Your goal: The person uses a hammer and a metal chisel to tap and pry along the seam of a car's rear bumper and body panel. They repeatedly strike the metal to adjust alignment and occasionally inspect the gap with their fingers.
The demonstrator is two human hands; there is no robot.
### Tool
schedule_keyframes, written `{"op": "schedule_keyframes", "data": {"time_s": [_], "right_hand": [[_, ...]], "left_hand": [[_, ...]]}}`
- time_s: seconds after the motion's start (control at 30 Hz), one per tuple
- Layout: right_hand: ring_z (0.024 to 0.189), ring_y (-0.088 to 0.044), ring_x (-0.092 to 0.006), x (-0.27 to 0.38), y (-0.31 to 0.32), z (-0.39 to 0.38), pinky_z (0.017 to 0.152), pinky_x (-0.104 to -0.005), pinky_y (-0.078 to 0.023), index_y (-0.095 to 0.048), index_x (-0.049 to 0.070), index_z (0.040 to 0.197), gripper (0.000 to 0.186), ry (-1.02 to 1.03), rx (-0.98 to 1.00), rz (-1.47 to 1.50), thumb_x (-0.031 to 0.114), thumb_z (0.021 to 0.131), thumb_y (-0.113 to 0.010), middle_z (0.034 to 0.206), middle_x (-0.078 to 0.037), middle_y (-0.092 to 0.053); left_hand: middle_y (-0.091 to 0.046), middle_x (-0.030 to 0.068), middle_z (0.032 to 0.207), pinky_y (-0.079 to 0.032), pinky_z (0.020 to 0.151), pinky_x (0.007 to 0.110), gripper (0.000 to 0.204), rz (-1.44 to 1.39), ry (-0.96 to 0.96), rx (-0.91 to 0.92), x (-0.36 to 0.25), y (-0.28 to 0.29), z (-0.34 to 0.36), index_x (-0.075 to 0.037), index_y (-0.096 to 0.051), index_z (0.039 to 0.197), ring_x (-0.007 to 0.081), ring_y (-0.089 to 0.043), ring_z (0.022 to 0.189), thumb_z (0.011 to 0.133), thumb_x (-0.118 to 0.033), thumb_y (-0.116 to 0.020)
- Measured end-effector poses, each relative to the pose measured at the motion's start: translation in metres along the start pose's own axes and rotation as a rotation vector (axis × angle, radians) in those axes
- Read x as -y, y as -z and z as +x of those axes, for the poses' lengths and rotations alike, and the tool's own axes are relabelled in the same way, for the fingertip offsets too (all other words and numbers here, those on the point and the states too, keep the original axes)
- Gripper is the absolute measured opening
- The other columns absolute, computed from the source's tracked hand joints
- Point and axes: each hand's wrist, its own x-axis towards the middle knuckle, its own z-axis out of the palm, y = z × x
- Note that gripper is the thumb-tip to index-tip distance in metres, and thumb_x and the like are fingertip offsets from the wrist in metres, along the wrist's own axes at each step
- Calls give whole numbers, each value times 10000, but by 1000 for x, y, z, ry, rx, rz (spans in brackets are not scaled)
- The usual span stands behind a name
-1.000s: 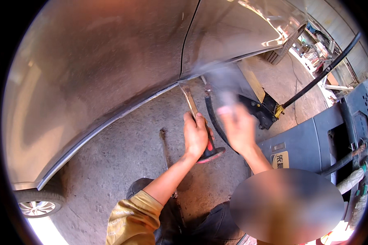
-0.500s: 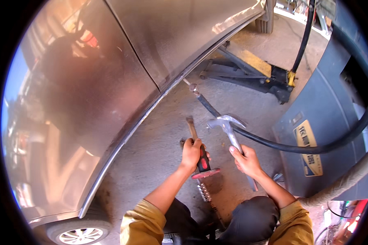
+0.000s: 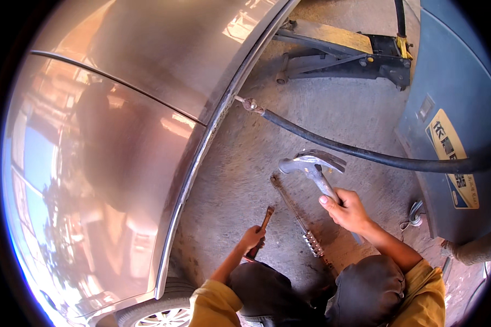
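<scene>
My right hand (image 3: pixel 348 211) is wrapped round the handle of a claw hammer (image 3: pixel 313 162), its metal head raised over the concrete floor. Lower and to the left, near my left knee, my left hand (image 3: pixel 252 238) is closed on a chisel (image 3: pixel 268 216); the blade points up and away from me, and most of the handle is hidden. To the left runs the sill (image 3: pixel 200 152) of a brown car (image 3: pixel 142 125), apart from both hands. On the floor between my hands lies a long rusty rod (image 3: pixel 290 203) with a shiny coiled section (image 3: pixel 312 243).
A black cable (image 3: pixel 338 144) stretches from a metal fitting (image 3: pixel 251 104) at the sill to a blue-grey machine cabinet (image 3: pixel 447 71) on the right. A yellow-and-black floor jack (image 3: pixel 333 41) stands at the far side. The car's wheel (image 3: pixel 166 313) is at lower left.
My left hand has drawn back toward my left knee with the chisel, uncovering the rod. The hammer stays raised in my right hand. The whole view has turned and shifted.
</scene>
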Motion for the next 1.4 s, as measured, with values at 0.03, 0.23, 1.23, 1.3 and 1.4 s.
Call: {"op": "schedule_keyframes", "data": {"time_s": [0.03,0.23,1.23,1.3,1.4], "right_hand": [[568,-391,-69,1,-3,4,491,-304,-323,-536,67,691,490,22,14,3,448,971,-667,584,35,-433],[525,-433,-66,34,-25,39,468,-287,-338,-524,79,711,474,47,62,56,444,988,-641,574,30,-453],[462,-414,-46,108,-293,113,402,-257,-320,-470,89,731,366,-78,-655,1195,264,997,-652,571,39,-467],[477,-405,-38,94,-298,125,412,-252,-308,-479,86,731,358,-33,-689,1030,254,998,-647,572,43,-459],[528,-391,-37,90,-299,126,447,-274,-311,-496,64,724,356,-30,-708,983,242,994,-646,579,47,-444]], "left_hand": [[-619,83,767,-551,539,354,251,19,-21,7,14,1,0,-7,-571,1014,189,-638,599,995,-254,-616],[-723,139,922,-553,746,382,239,470,-146,-27,44,-13,18,-4,-633,1035,248,-713,797,965,-232,-638],[-534,141,1439,-383,1089,472,397,1837,-1181,-1962,-269,205,-424,-53,-623,1332,312,-491,1335,1071,-301,-454],[-532,140,1440,-380,1092,471,397,1825,-1212,-1958,-274,203,-422,-54,-622,1334,310,-485,1340,1072,-300,-452],[-529,139,1442,-378,1095,470,399,1812,-1195,-1962,-271,205,-420,-55,-622,1336,308,-476,1350,1073,-302,-451]]}}
